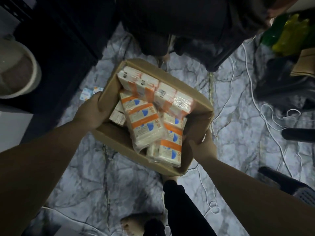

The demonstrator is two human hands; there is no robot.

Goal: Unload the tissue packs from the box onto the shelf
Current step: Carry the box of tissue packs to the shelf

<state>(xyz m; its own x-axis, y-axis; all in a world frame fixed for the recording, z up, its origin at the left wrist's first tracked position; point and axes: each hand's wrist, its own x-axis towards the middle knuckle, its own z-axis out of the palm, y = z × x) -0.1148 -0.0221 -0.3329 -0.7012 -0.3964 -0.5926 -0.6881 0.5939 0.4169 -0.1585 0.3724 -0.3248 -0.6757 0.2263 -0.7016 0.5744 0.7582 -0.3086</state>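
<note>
An open brown cardboard box [110, 133] is held above a marbled floor in the middle of the head view. Inside lie several white tissue packs [144, 123] with orange bands and blue marks, piled loosely, some wrapped in clear film. My left hand [92, 109] grips the box's left wall, thumb over the rim. My right hand [202, 147] grips the right wall near the front corner, thumb inside. No shelf can be made out in the dim frame.
White cables [265, 120] trail over the floor at the right. A dark bag [187, 31] sits behind the box, a pale round bucket [18, 74] at the left, dark furniture [59, 40] beside it. My leg [180, 205] and foot are below the box.
</note>
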